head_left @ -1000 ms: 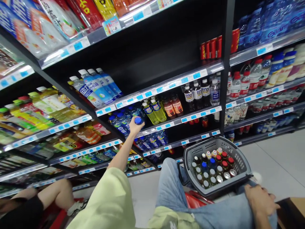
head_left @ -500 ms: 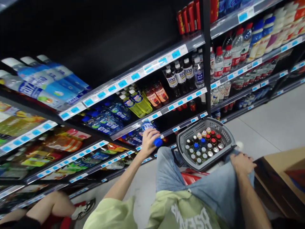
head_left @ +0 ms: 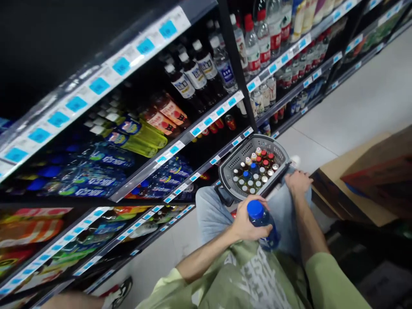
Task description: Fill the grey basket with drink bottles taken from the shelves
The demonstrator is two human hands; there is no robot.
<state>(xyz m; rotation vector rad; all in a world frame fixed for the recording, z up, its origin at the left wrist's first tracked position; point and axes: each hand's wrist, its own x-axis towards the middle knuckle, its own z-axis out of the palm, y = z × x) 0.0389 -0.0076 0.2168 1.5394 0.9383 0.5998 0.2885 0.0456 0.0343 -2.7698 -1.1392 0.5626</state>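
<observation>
My left hand (head_left: 246,223) is wrapped round a blue-capped bottle (head_left: 262,223) with a blue label, held over my lap in front of my green shirt. My right hand (head_left: 298,182) rests on my denim-clad knee, fingers curled over the cloth, next to the near rim of a grey shopping basket (head_left: 231,161). The basket stands on the floor ahead of my knees and is packed with several upright bottles with red, white and blue caps.
Black shelves (head_left: 180,141) with blue price tags run along the left, stocked with blue, yellow, orange and dark drink bottles. An open cardboard box (head_left: 363,176) sits at the right on the pale floor. Another person's shoe (head_left: 120,292) shows at the bottom left.
My left hand drew the blue-capped bottle off the shelf and brought it down to my lap. The view swung down and right. My right hand stayed on my knee.
</observation>
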